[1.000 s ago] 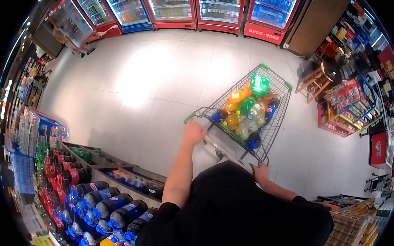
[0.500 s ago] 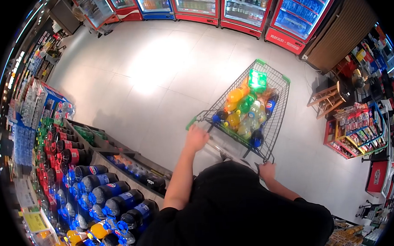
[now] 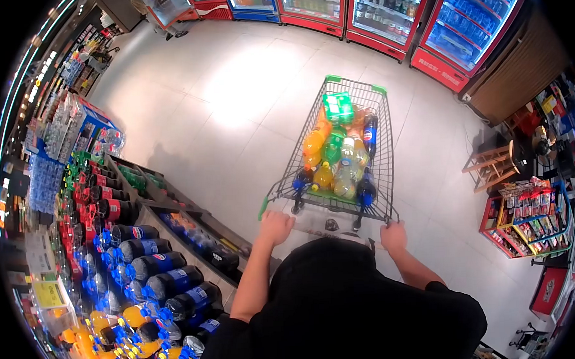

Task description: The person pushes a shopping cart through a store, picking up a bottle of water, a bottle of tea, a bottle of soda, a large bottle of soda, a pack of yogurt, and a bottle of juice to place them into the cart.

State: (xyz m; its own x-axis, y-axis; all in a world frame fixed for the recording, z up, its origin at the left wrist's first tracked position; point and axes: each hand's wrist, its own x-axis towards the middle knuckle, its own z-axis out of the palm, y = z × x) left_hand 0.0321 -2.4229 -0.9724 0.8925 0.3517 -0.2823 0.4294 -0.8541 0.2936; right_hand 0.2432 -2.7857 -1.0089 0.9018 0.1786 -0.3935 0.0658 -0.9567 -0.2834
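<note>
Both hands grip the push handle of a wire shopping cart (image 3: pixel 381 150) with green corner pieces. My left hand (image 3: pixel 277 228) is closed round the handle's left end, by its green tip. At the right end, my right hand (image 3: pixel 393 236) is wrapped round the handle too. In the basket lie orange drink bottles (image 3: pixel 313 142), a green bottle (image 3: pixel 333 147), clear bottles (image 3: pixel 345 180) and dark bottles with blue labels (image 3: pixel 369 134). A shiny green pack (image 3: pixel 338 108) sits at the cart's far end.
Stacked soda bottles (image 3: pixel 156 265) fill a display close on my left. Drink fridges (image 3: pixel 383 21) line the far side. On the right stand a wooden stool (image 3: pixel 495 165) and a snack rack (image 3: pixel 533 217). A person's legs (image 3: pixel 172 30) show at the far left.
The cart has swung to the left and now points more nearly straight ahead. Both hands have stayed on its handle. The fridges and stool have shifted rightward in view.
</note>
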